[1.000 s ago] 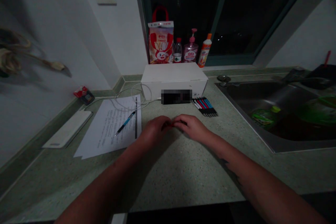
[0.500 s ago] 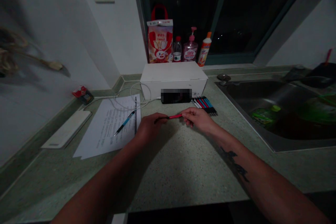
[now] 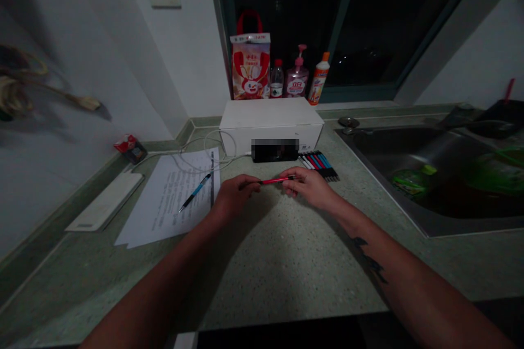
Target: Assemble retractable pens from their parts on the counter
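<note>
A red pen [image 3: 273, 180] lies level between my two hands, above the counter. My left hand [image 3: 236, 192] is closed on its dark left end. At the other end, my right hand [image 3: 308, 186] pinches the pen near its black tip, and more of the red barrel shows than is covered. Just beyond my right hand lies a row of several pens [image 3: 319, 162] in white, red, blue and black. To the left, a blue and black pen [image 3: 195, 192] rests on printed sheets of paper [image 3: 164, 196].
A phone [image 3: 274, 151] with a white cable leans on a white box [image 3: 270, 114]. Behind stand a bag [image 3: 250, 68], a water bottle [image 3: 277, 79], a pink pump bottle [image 3: 297, 80] and an orange-capped bottle [image 3: 319, 79]. Right is a sink [image 3: 388, 174]; left, a white slab [image 3: 104, 203].
My right fingers have shifted slightly right along the red pen and loosened a little, uncovering more of its right end. My left hand keeps its grip almost in place.
</note>
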